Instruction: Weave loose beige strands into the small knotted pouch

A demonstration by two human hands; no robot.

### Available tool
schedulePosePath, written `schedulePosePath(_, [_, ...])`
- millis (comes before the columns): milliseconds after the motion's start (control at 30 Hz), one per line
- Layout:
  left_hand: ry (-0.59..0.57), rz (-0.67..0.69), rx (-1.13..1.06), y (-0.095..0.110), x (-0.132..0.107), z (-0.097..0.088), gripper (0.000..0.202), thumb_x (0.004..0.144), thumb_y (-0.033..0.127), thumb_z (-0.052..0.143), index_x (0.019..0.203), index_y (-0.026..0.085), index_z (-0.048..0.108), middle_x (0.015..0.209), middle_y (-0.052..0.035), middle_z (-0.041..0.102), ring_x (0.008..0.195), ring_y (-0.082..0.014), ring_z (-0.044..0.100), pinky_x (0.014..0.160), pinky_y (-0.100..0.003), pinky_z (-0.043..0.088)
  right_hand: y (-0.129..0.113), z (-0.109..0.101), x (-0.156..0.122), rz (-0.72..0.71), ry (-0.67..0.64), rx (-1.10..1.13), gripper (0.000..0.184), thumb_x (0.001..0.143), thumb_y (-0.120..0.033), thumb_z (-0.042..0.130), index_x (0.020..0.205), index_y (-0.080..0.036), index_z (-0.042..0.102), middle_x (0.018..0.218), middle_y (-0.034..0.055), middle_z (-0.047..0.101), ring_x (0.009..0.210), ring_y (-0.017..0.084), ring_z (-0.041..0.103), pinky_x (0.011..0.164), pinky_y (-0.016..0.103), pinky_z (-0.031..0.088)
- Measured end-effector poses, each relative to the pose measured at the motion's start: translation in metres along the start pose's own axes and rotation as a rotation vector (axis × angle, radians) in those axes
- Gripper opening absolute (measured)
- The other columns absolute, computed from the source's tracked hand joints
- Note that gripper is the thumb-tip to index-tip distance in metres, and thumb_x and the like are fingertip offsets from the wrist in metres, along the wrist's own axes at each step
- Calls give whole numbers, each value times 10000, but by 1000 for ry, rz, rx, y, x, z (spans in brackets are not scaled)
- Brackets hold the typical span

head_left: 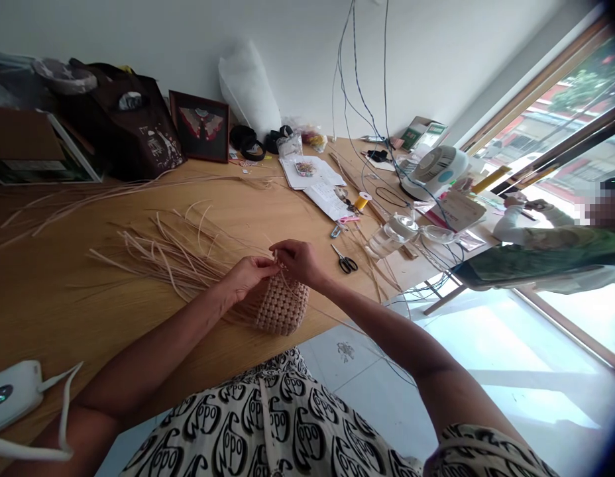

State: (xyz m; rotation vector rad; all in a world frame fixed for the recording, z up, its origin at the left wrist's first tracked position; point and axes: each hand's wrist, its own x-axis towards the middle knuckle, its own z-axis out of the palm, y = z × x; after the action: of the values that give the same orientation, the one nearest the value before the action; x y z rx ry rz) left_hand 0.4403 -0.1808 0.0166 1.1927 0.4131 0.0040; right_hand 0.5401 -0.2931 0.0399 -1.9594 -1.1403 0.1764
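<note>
A pale woven basket lies on its side near the table's front edge, its knotted weave facing me. Long loose strands fan out from it to the left across the wood. At the basket's upper edge, my left hand pinches a strand between thumb and fingers. Close against it, my right hand is closed, fingertips together at the same strands. The exact grip of the right fingertips is too small to make out fully. Black-handled scissors lie to the right of the hands.
A wooden table carries papers, a yellow thread spool, a glass jar and a white fan. A dark bag and framed picture stand behind. Cables hang on the right, where another person sits.
</note>
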Motion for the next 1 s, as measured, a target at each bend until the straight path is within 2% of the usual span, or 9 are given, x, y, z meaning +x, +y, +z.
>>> schedulePosePath(200, [-107,18,74,-3,2,-2,284,538,342,780,740,152,719,757,-18,703,739,-146,575,779,-281,393,1,1,-14,35,79,-44,230,726,-99,527,843,-145,719,766,42,707,665,136,619,624,223,446])
schedulePosePath(367, [-41,57,70,-5,1,0,316,497,370,793,696,140,710,688,-17,688,705,-155,577,752,-287,405,-4,5,-19,109,88,-24,213,741,-129,531,857,-150,709,754,27,703,667,129,618,636,221,448])
schedulePosePath(500, [62,106,144,-5,6,-4,319,480,392,788,644,137,690,635,-6,660,623,-129,544,668,-269,407,-5,-17,-39,136,7,-104,268,784,-226,570,1040,-159,619,820,34,680,682,125,603,635,237,443])
schedulePosePath(600, [142,141,193,-4,11,-10,304,457,375,789,588,133,660,572,16,615,554,-99,496,594,-245,379,0,-37,-67,141,-164,-315,162,806,-300,570,867,-159,623,813,60,653,692,147,580,626,269,419])
schedulePosePath(700, [217,152,236,-4,14,-13,290,451,357,787,571,131,650,545,17,598,525,-91,474,560,-238,361,2,-49,-96,201,-334,-328,148,829,-262,520,909,-164,597,795,58,650,658,145,566,597,275,406])
schedulePosePath(767, [265,162,251,-2,15,-14,277,453,338,787,572,131,647,544,10,604,523,-95,477,559,-242,365,-4,-52,-110,254,-467,-172,166,868,-247,448,936,-170,579,749,40,651,623,131,570,578,263,418])
schedulePosePath(833, [310,193,267,-1,16,-16,250,467,316,778,563,132,639,547,4,606,528,-100,486,566,-246,375,-19,-54,-121,286,-541,1,213,908,-256,375,972,-173,560,725,26,653,590,113,578,563,245,437])
schedulePosePath(900, [361,239,298,-2,20,-19,223,488,301,760,554,134,627,550,2,604,534,-104,495,571,-248,380,-38,-53,-128,286,-500,45,247,923,-261,348,1048,-175,544,724,19,656,559,101,580,552,234,449])
schedulePosePath(1000, [434,307,365,-5,27,-29,200,523,301,728,564,139,618,559,0,605,540,-112,510,562,-247,380,-65,-41,-132,221,-449,-67,284,907,-250,395,1141,-190,544,785,38,676,628,120,618,597,242,468])
